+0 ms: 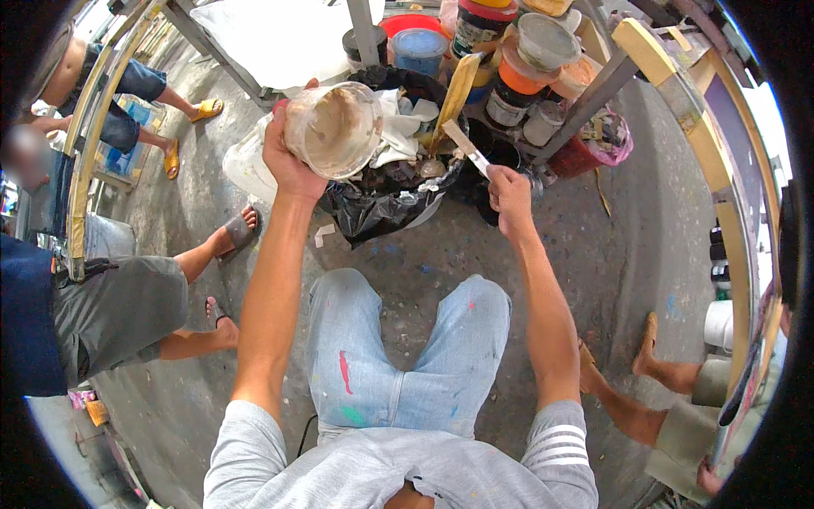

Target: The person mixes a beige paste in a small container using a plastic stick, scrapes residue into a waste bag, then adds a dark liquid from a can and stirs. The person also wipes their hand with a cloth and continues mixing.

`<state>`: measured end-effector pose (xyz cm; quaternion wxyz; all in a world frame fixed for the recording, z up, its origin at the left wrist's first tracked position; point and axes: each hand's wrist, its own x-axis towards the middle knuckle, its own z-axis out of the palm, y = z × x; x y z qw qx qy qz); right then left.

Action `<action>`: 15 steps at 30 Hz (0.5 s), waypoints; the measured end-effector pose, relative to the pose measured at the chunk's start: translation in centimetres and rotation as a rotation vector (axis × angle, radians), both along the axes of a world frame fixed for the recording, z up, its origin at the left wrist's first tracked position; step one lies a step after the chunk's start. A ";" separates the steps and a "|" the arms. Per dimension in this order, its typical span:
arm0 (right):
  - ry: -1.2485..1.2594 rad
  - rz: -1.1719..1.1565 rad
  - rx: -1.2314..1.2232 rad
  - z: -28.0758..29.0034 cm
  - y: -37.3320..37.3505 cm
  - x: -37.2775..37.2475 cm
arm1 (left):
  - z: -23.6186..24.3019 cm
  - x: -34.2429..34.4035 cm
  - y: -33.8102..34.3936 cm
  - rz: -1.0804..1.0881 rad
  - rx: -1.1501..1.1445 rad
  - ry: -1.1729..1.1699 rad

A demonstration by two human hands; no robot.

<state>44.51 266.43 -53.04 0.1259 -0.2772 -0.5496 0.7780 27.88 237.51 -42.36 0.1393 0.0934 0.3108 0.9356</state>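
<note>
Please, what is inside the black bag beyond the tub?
Crumpled white material and mixed scraps show inside the black bag. The tub in the left hand hides part; deeper contents are covered.

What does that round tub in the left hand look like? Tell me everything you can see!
The tub is round and looks like cloudy, see-through plastic. It has no lid, and its open mouth faces the camera. Pale brown, creamy-looking smears coat the inside; I can't tell what they are. The left hand grips it from its left side. It's held up, and in the picture it partly covers a black rubbish bag behind it.
</note>
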 end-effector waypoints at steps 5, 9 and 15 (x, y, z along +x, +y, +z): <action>-0.136 -0.091 0.105 -1.1 1.3 3.2 | -0.1 0.2 -0.4 -0.020 -0.011 0.023; -0.175 -0.099 0.063 -1.1 3.8 6.8 | 0.0 0.3 -0.8 -0.104 0.058 0.016; 0.075 -0.081 0.131 0.5 2.3 4.4 | -0.8 0.4 -0.9 -0.118 0.109 -0.081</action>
